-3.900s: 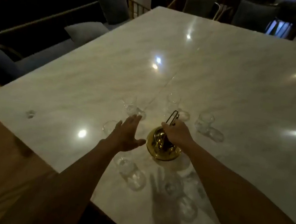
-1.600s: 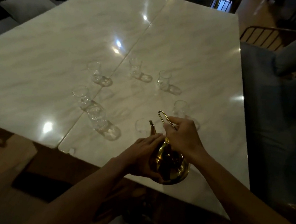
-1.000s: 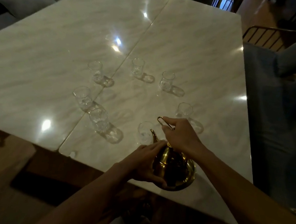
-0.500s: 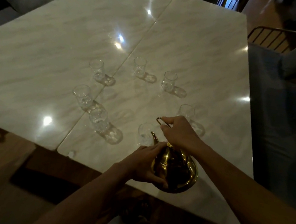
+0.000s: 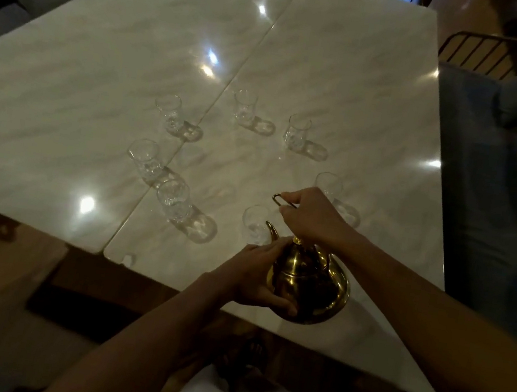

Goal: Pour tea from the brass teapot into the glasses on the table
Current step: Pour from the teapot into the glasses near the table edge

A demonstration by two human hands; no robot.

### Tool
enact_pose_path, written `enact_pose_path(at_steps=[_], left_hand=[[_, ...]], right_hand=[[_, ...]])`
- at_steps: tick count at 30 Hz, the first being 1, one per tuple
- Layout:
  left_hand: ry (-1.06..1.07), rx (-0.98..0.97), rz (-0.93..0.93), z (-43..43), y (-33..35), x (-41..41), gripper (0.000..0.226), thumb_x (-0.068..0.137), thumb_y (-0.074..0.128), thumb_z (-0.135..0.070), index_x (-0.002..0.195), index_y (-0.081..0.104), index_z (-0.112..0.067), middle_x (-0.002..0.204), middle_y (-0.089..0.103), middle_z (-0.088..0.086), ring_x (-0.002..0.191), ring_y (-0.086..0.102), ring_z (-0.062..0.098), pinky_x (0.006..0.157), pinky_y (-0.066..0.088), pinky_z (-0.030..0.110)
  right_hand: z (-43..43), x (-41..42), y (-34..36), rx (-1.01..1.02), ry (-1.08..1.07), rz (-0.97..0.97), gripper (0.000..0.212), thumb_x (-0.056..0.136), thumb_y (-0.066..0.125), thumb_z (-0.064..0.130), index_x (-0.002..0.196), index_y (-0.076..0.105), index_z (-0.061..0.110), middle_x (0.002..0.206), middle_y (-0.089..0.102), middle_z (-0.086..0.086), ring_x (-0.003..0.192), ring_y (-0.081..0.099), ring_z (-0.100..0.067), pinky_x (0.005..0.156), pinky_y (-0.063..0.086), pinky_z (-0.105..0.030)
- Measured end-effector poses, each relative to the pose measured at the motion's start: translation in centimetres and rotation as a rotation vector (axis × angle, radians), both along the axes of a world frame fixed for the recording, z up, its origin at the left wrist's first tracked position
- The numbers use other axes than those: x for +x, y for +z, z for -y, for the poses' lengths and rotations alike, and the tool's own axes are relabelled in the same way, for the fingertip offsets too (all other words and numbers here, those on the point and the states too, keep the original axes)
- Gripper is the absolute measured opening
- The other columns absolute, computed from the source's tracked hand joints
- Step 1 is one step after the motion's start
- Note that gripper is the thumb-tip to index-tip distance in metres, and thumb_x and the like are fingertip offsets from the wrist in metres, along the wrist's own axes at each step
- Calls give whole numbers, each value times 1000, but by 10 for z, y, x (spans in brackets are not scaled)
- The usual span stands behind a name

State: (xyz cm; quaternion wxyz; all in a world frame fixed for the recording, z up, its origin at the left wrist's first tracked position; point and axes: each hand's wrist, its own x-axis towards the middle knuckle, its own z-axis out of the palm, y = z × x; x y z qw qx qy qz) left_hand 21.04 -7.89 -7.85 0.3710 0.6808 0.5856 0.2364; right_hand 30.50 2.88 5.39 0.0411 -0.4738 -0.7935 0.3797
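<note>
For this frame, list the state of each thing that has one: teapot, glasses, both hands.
brass teapot: lifted, tilted, spout over nearest glass
nearest glass: upright, looks empty
other six glasses: upright, look empty
left hand: supporting teapot body
right hand: gripping teapot handle

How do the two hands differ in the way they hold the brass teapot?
The right hand grips the wire handle from above; the left hand cups the side of the brass teapot. The right sits higher and farther out, the left lower and nearer. Both touch the pot.
</note>
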Motion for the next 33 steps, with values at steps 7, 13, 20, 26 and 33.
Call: enact_pose_path(at_steps=[7,13,20,26,33], left_hand=[[-4,-17,-4,2,2,0,127,63,83,-72,163,14,-31,156,52,-4,141,53,19,116,46,46],[-13,-21,11,5,5,2,129,62,80,-76,163,17,-28,155,53,-1,141,53,22,115,45,48],[-24,-32,10,6,4,5,127,63,82,-75,163,17,-30,154,53,-3,140,53,20,112,48,47],[-28,-3,-2,6,8,7,127,64,82,-73,163,19,-25,155,52,0,142,52,22,115,46,47],[-15,-5,4,5,10,8,124,64,83,-71,162,20,-28,156,51,-3,142,51,20,114,47,47]], right_hand=[[-1,-2,-3,12,25,32,48,93,54,14,140,51,11,142,54,-11,67,51,0,61,45,-17],[1,-1,-1,11,39,60,47,92,53,12,139,53,11,137,58,-11,59,36,2,54,35,-17],[4,4,-1,-22,-10,38,47,91,55,11,139,53,11,129,63,-13,57,36,1,49,31,-18],[5,5,4,-21,9,47,46,91,53,8,137,55,7,125,65,-13,56,39,-1,49,33,-19],[4,6,7,0,34,49,47,91,52,8,137,54,6,123,65,-15,57,44,-3,48,36,-20]])
